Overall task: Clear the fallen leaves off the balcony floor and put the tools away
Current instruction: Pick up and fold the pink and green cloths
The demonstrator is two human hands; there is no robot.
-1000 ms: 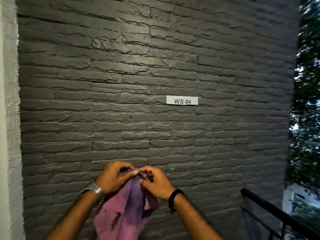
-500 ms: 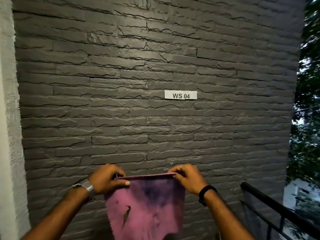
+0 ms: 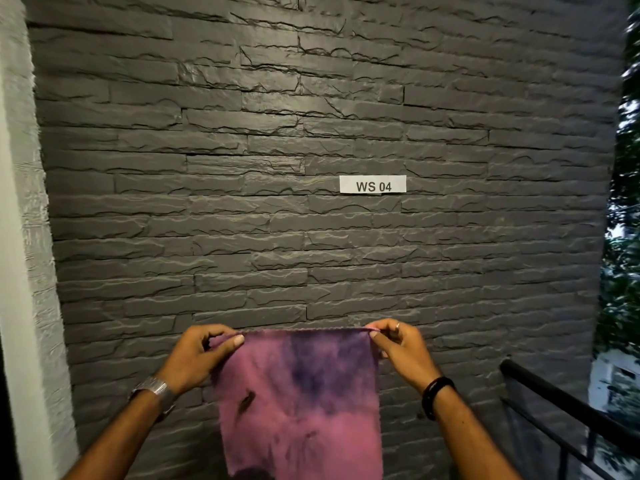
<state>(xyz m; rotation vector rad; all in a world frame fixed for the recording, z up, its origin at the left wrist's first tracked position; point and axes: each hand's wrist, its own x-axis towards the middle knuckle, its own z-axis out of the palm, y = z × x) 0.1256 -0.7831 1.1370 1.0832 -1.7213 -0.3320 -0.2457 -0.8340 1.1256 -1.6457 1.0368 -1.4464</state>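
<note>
A pink cloth (image 3: 301,407) with dark purple stains hangs flat in front of me, stretched by its top edge. My left hand (image 3: 199,356) pinches the top left corner between thumb and fingers. My right hand (image 3: 398,348) pinches the top right corner. A small dark scrap sticks to the cloth's lower left part. The balcony floor, leaves and tools are out of view.
A dark grey stone-clad wall (image 3: 311,237) fills the view straight ahead, with a white label (image 3: 372,184) reading WS 04. A white wall edge (image 3: 20,271) runs down the left. A black railing (image 3: 568,407) stands at lower right, with trees (image 3: 623,237) beyond.
The cloth was bunched between both hands held close together. My hands have moved apart and now stretch it out flat by its top corners.
</note>
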